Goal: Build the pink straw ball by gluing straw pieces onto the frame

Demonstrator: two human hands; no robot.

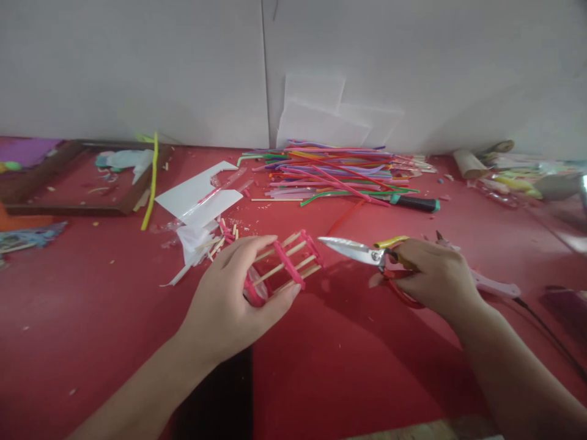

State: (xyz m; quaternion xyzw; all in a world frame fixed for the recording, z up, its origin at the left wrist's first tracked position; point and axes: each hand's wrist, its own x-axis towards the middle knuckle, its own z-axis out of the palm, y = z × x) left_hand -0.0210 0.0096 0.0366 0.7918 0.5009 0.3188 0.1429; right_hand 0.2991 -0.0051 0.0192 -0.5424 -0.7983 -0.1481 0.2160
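Between the thumb and fingers of my left hand [233, 290] is a small cage-like frame [288, 263] of pale wooden sticks joined by pink strips. It is tilted, and my palm and fingers hide part of its left end. My right hand [433, 275] grips a pair of scissors [351, 249] by the handles, one of which shows yellow. The blades point left toward the frame, apart from it, and look nearly closed. Beyond my left hand lie cut stick pieces [217, 244] and crumpled white scraps [190, 241].
A heap of colourful pipe cleaners [339, 171] lies by the wall, with a black-handled tool [415, 203] beside it. A pale glue gun [495, 285] trails a cord on the right. At left are a brown frame [68, 211], a yellow strip [150, 189] and white paper [183, 192].
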